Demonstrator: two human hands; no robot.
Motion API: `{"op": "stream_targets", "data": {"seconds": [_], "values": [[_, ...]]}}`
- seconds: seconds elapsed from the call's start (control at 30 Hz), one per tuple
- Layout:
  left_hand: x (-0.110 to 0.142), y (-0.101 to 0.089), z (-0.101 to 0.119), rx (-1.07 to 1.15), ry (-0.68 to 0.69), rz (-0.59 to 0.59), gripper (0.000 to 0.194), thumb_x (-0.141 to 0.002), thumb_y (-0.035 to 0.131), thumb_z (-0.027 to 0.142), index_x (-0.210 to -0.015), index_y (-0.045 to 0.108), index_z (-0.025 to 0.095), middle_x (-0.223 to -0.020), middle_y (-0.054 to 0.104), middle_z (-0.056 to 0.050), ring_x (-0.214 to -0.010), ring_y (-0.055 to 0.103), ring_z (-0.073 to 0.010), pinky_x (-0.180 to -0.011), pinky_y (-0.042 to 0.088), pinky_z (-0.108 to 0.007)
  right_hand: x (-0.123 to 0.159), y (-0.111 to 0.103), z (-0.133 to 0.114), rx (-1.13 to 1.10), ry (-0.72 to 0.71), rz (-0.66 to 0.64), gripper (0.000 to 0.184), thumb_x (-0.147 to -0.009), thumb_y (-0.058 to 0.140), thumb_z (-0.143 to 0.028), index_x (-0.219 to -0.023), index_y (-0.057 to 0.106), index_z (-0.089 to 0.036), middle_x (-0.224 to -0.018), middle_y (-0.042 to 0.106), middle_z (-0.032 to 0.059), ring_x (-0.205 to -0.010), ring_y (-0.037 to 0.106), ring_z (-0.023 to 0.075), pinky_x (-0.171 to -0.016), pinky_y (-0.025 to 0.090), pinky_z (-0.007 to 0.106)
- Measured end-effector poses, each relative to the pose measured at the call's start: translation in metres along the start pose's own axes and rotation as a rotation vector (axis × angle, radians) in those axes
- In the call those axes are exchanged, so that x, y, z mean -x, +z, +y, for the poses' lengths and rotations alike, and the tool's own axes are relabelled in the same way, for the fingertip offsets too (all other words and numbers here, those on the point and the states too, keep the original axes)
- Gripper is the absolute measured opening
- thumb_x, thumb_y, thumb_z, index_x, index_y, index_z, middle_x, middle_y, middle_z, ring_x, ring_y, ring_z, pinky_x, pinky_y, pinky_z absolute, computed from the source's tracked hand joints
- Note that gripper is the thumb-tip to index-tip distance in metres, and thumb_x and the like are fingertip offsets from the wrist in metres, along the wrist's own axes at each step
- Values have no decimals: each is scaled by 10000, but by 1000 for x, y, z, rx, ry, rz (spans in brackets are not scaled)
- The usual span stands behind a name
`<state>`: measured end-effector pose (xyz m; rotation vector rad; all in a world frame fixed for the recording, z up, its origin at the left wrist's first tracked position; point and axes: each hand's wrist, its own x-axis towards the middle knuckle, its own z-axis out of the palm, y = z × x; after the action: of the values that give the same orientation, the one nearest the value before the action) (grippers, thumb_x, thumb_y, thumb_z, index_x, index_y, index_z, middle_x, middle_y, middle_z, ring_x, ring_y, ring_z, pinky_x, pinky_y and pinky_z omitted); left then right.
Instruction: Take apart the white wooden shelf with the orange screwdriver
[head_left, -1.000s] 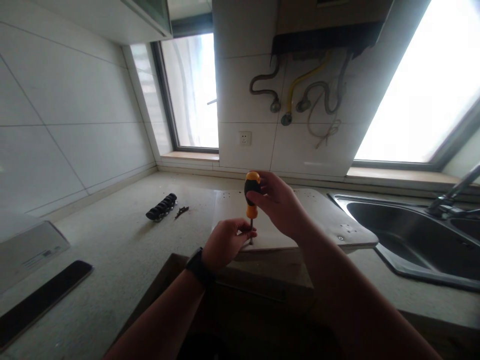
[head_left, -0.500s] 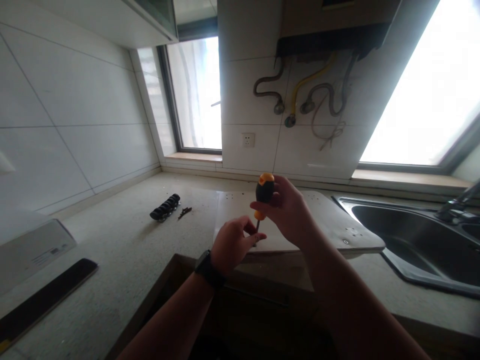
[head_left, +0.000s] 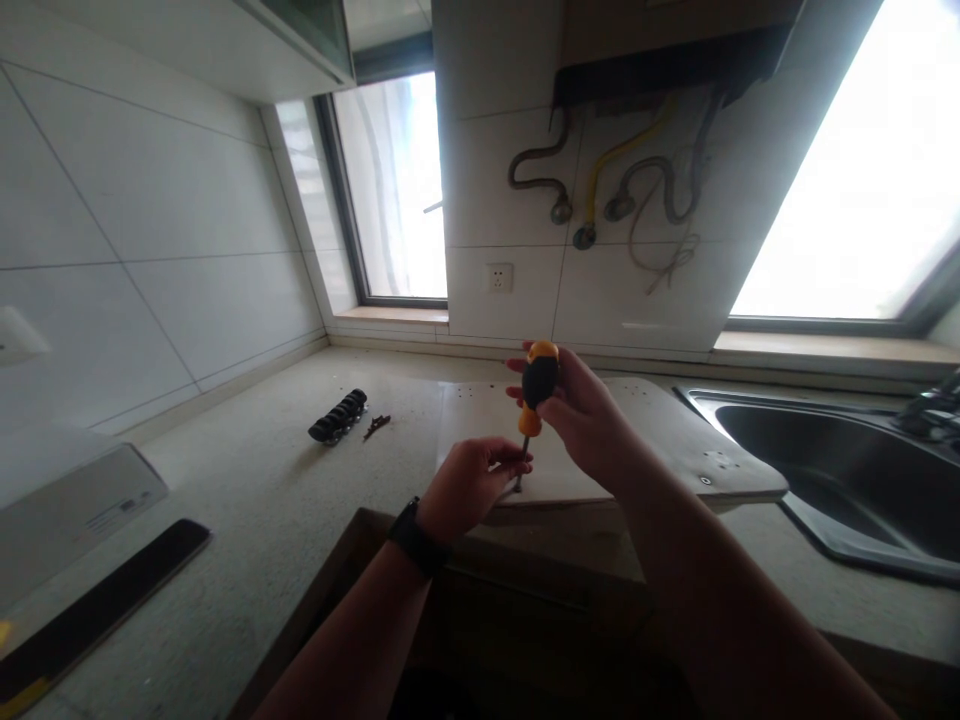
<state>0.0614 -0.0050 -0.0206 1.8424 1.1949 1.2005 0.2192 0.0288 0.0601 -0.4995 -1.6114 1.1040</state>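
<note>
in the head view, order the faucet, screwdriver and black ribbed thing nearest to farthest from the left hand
1. Screwdriver: in the right hand, shaft beside the left hand's fingers.
2. Black ribbed thing: on the counter, to the left.
3. Faucet: far right, by the sink.

A steel sink (head_left: pixel 874 465) lies right of the fingers (head_left: pixel 564 412); beyond them, a wall socket (head_left: pixel 500 278) and, higher up, a yellow pipe (head_left: pixel 626 150) between two grey hoses (head_left: pixel 537 183).

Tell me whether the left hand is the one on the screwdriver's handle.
No, the right hand holds the screwdriver by its orange-and-black handle, while the left hand is lower, beside the metal shaft.
</note>
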Motion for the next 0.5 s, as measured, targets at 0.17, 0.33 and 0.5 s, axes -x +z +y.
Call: {"op": "stream_targets", "data": {"seconds": [0.17, 0.33, 0.5], "values": [[0, 3, -2, -17, -69, 88, 103, -861, 784, 301, -892, 774, 204, -868, 804, -38, -800, 729, -202, -753, 543, -318, 1, -2, 4, 295, -21, 27, 354, -814, 718, -380, -1081, 548, -222, -894, 646, 12, -679, 638, 152, -581, 524, 320], [-2, 5, -1, -49, -102, 158, 162, -810, 837, 323, -810, 733, 199, -818, 785, -29, -741, 696, -190, -708, 517, -312, 0, -4, 4, 322, 7, 72, 532, -735, 823, -444, -1144, 576, -209, -992, 687, 46, -703, 671, 180, -608, 544, 358], [-1, 7, 7, -126, -78, 190, 217, -802, 849, 352, -779, 690, 205, -787, 767, -14, -699, 676, -180, -666, 492, -305, -2, -3, -2, 324, 24, 96, 504, -697, 845, -441, -1065, 591, -208, -917, 730, 49, -703, 682, 201, -639, 574, 390]]}}
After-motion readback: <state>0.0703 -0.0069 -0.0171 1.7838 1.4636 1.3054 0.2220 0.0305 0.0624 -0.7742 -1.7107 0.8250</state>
